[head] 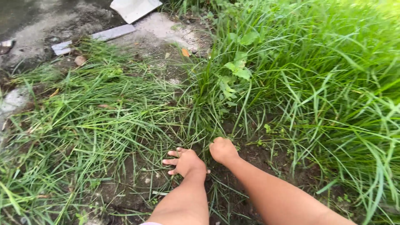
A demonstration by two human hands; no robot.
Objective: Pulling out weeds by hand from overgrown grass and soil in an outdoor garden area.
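Note:
My left hand (185,161) rests low on the dark soil with its fingers spread, touching thin grass blades at the foot of a clump. My right hand (223,149) is just beside it, fingers curled into a fist around the base of the tall grass clump (212,96) that rises straight ahead. Both forearms reach in from the bottom edge. The fingertips of the right hand are hidden in the stems.
Tall dense grass (333,83) fills the right side. Flattened grass (83,121) lies to the left. Bare soil (137,183) shows near my arms. At the top left are concrete ground, a flat grey slab (96,38) and a pale board (134,8).

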